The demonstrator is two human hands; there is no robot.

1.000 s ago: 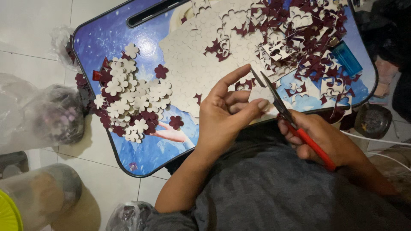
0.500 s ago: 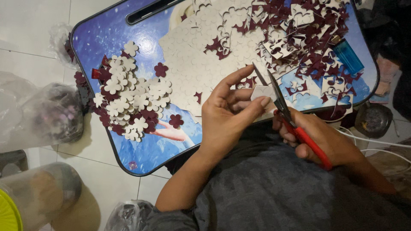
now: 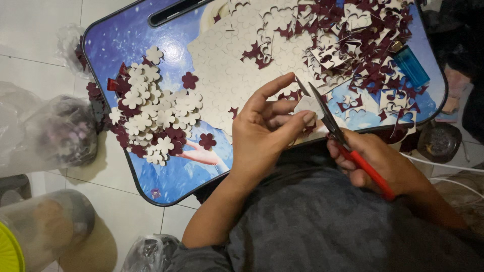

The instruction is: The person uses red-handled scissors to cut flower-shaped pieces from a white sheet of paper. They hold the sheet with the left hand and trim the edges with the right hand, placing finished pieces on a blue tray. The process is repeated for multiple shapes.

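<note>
Desk: the blue printed lap desk [image 3: 166, 171] fills the upper middle of the view, standing on a pale tiled floor [image 3: 40, 30]; its dark rim curves round just in front of the person's grey-clad lap.
Scrap heap: a wide litter of maroon and cream offcuts [image 3: 353, 45] covers the desk's far right part, right behind the blades.
Flower pile: cut cream and maroon flower shapes [image 3: 151, 121] lie heaped on the desk's left half, well apart from the hands.
Bags: a clear plastic bag [image 3: 55, 133] with dark contents sits on the floor left of the desk.
Left hand: the left hand [image 3: 262, 136] rises from the lap with the forearm slanting up; index finger stretched toward the upper right, thumb and middle finger pinched as a grip on a small cream piece [image 3: 308, 105].
Right hand: the right hand [image 3: 378, 161] lies low at the desk's near edge, its grip closed round the red handles.
Scissors: the scissors [image 3: 333, 126] run on a long axis from lower right to upper left, tips pointing up-left over the desk; blades slightly apart, with the cream piece at them.
Lighter: a blue lighter [image 3: 411, 65] lies by the desk's right edge, near the scraps.
</note>
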